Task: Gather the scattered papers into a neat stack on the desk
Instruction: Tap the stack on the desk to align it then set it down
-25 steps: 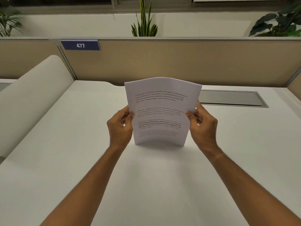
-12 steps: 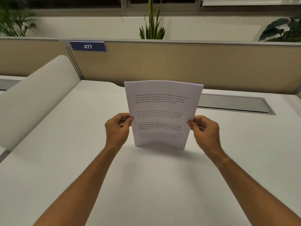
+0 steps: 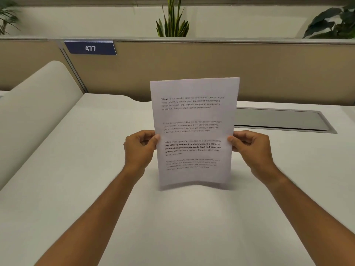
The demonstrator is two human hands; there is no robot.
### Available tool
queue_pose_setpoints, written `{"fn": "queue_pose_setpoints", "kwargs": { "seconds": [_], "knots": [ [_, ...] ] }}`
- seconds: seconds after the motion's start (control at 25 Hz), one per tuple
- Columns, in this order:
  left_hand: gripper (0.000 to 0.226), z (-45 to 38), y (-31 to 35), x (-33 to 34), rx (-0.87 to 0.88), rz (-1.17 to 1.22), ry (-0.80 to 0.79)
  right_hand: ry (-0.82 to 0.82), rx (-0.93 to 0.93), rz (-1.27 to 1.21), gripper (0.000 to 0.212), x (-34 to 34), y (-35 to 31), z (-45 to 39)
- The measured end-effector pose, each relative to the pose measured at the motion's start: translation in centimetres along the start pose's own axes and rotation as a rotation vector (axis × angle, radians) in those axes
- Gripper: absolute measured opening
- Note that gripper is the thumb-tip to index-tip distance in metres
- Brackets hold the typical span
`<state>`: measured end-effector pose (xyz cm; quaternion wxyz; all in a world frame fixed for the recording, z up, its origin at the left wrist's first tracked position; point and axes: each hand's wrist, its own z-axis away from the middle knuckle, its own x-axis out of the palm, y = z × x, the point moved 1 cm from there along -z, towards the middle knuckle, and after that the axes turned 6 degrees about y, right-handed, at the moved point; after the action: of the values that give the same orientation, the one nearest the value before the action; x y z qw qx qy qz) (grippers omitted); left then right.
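White desk point(image 3: 76, 189) fills the near view, with a tan partition point(image 3: 192, 70) at the far edge carrying a blue sign point(image 3: 90, 48) reading 477. Papers point(image 3: 194, 131) stand upright at the middle of the desk, printed side facing the person, bottom edge at or just above the surface. The left hand point(image 3: 140, 148) pinches their left edge, fingers curled closed; the right hand point(image 3: 249, 146) pinches the right edge likewise.

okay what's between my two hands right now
The head view shows the papers upright between them, left hand gripping one side edge and right hand the other, bottom edge down at the desk.
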<state>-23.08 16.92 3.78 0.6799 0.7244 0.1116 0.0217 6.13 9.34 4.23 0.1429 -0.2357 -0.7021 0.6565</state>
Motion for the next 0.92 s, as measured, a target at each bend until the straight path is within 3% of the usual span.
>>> {"fn": "queue_pose_setpoints", "kwargs": {
  "seconds": [0.12,0.56,0.92],
  "knots": [
    [0.004,-3.5,-0.1,0.4,-0.119,-0.001,0.006,-0.020,0.084,-0.028,0.009,2.0,-0.3,-3.1],
    [0.006,-12.8,-4.3,3.1,-0.375,-0.131,-0.004,-0.025,0.436,0.003,0.010,7.2,3.7,-10.6],
    [0.012,-17.7,-6.6,6.9,-0.455,-0.244,0.023,0.034,0.541,0.132,0.009,9.0,6.2,-14.9]
  ]
}}
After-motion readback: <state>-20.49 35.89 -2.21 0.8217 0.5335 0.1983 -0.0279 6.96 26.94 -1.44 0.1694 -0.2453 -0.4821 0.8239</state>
